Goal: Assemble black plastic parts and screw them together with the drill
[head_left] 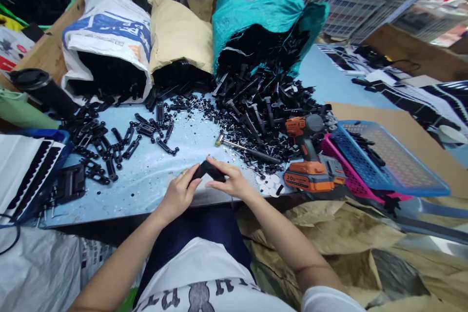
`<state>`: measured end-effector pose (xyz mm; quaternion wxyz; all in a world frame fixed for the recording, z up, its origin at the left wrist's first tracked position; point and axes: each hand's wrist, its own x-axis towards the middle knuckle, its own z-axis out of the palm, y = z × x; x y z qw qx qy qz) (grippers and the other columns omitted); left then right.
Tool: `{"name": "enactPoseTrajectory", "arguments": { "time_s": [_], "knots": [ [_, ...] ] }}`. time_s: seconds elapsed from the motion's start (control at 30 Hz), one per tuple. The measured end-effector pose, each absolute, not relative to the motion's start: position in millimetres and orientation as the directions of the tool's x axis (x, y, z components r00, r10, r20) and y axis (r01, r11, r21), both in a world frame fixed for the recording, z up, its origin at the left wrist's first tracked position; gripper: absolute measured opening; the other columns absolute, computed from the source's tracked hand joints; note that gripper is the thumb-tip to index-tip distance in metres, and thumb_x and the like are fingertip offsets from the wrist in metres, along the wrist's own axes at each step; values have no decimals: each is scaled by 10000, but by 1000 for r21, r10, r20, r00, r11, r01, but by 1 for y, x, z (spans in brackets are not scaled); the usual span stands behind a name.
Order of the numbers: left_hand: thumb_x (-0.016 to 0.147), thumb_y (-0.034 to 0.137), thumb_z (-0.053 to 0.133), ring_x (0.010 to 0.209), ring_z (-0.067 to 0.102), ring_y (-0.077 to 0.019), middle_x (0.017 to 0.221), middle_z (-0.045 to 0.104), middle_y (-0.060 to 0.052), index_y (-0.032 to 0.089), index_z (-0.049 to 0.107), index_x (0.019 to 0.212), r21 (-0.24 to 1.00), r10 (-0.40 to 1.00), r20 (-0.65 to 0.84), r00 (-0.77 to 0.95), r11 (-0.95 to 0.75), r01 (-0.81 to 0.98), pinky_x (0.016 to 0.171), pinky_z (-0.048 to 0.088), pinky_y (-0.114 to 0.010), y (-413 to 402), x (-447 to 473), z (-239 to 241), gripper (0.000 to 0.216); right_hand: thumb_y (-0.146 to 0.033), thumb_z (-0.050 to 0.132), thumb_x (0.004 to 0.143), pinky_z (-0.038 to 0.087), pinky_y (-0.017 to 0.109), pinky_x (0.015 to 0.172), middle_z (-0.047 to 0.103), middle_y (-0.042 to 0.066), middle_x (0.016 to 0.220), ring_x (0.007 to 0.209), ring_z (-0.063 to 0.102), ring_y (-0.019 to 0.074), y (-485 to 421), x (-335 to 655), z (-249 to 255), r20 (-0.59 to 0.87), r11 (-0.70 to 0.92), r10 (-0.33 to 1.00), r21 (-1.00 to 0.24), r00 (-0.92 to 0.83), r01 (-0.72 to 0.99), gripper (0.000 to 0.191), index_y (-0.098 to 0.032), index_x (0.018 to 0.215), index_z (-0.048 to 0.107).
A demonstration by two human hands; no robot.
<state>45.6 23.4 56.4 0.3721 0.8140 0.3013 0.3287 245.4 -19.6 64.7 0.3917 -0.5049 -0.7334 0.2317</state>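
Over the front edge of the blue table, my left hand (pixel 182 188) and my right hand (pixel 231 178) both grip a bent black plastic part (pixel 208 169). Each hand is closed round one end of it, and the middle is raised in a shallow peak. Just beyond my right hand lies a small hammer (pixel 248 148) with a brass-coloured head. An orange cordless drill (pixel 310 158) marked 20V stands on its battery to the right. Loose black link-shaped parts (pixel 145 129) are scattered past my left hand.
A white sack (pixel 109 34), a beige sack (pixel 181 31) and a teal sack (pixel 256 0) spill black parts across the back. At right are a blue basket (pixel 420 183) and a pink basket (pixel 349 180). A black tumbler (pixel 40 88) stands at left.
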Motion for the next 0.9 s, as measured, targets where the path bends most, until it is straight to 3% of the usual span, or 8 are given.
{"name": "enactPoseTrajectory", "arguments": {
  "time_s": [0.1,0.2,0.33,0.43,0.57,0.73,0.8,0.9],
  "knots": [
    [925,296,394,844,611,-161,955,623,-72,207,455,1289,689,527,300,795,-696,201,742,503,-280,14,31,61,379,-443,555,842,458,245,672,635,62,836,733,591,150,-46,271,91,108,478,853,-552,-510,683,549,-206,1329,461],
    [921,324,387,685,593,-142,868,612,-54,223,458,1289,644,400,281,872,-753,138,614,505,-252,5,19,65,388,-423,550,843,456,251,670,639,71,847,740,601,161,-77,296,112,-92,467,812,-489,-576,737,547,-197,1332,454],
    [912,316,374,734,626,-179,889,633,-45,324,465,1278,680,491,269,829,-706,197,639,530,-284,4,8,74,377,-333,587,799,477,293,763,653,83,994,863,621,199,-109,335,132,-126,160,959,-500,-254,851,452,-231,1236,537],
    [903,335,407,781,644,-186,906,648,-36,341,465,1267,689,488,258,834,-698,195,674,538,-286,1,20,77,369,-330,593,788,487,343,796,642,79,1020,887,618,221,-120,340,136,-73,-84,996,-620,50,780,372,-221,1143,567],
    [882,389,469,874,649,-210,1008,651,-71,256,444,1250,638,468,255,846,-739,216,742,533,-319,-18,61,66,392,-394,650,749,523,316,617,639,29,871,677,624,178,-118,297,119,-208,-181,977,-932,-54,314,378,-231,1070,535],
    [880,282,496,850,656,-197,972,660,-86,234,401,1248,491,327,457,827,-868,71,743,529,-292,-28,94,62,383,-439,739,636,516,320,549,576,-31,665,570,602,165,-109,260,97,-198,-184,975,-974,103,-134,436,-225,910,477],
    [870,298,517,968,623,-218,1073,631,-111,229,315,1332,474,298,474,829,-879,45,817,513,-328,-27,98,67,509,-466,747,601,520,339,541,565,-26,651,547,590,165,-109,273,102,-187,-172,949,-982,254,-82,450,-212,843,466],
    [846,376,542,1201,473,-279,1309,479,-163,218,186,1414,471,351,441,826,-874,120,957,430,-438,-22,95,71,689,-494,738,575,530,383,638,580,16,738,646,593,181,-123,336,125,67,-185,767,-929,639,319,462,-184,828,506]
  ]
}}
